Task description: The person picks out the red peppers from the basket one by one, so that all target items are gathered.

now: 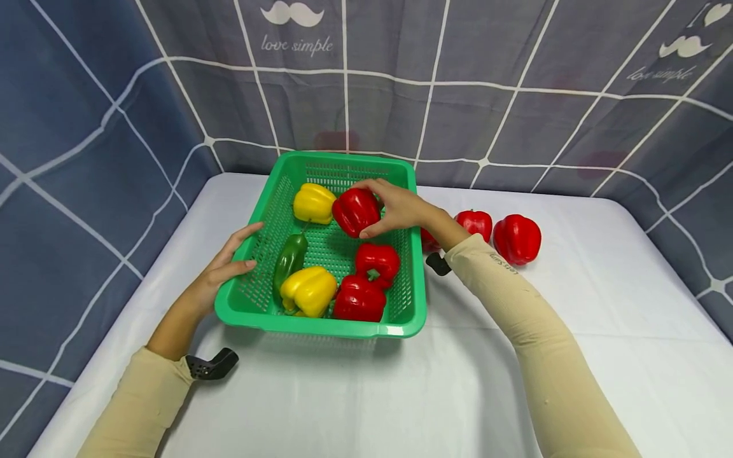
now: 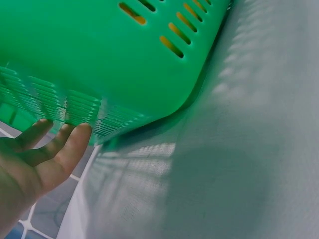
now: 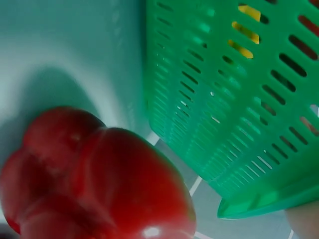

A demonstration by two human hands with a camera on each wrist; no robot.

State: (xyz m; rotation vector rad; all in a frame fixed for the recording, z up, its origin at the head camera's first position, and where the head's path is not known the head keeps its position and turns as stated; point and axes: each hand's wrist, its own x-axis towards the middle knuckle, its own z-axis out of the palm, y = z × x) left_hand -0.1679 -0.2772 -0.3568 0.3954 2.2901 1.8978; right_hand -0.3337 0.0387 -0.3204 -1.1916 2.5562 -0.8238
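Nearest to us are two beige sleeves (image 1: 532, 356) coming in low over the white tablecloth (image 1: 572, 381), one from each side. Left hand (image 1: 220, 270) sits on the table against the green basket (image 1: 401, 318), fingers straight and relaxed, laid along the basket's left wall near the rim; the left wrist view shows the fingertips (image 2: 75, 137) right up against the slotted plastic, gripping nothing.

Right hand (image 1: 401, 207) is over the far end of the basket, thumb and fingers curled round a red pepper (image 1: 355, 211), holding it just above the mesh floor beside the far yellow pepper (image 1: 313, 203); whether they touch, I can't tell.

Down in the basket: a green pepper (image 1: 289, 257) lies along the left side, a second yellow pepper (image 1: 308, 291) sits at the near left, its upper end against the green one. Two more red ones share the near right, the upper red pepper (image 1: 378, 261) just behind the near red pepper (image 1: 359, 300), touching.

Outside, on the cloth to the right of the basket, two loose red peppers (image 1: 517, 238) stand side by side, and a third peeks out behind the right wrist, close to the basket wall; the right wrist view shows that one large and blurred. Blue checked cloth (image 1: 86, 159) hangs round the back and sides.
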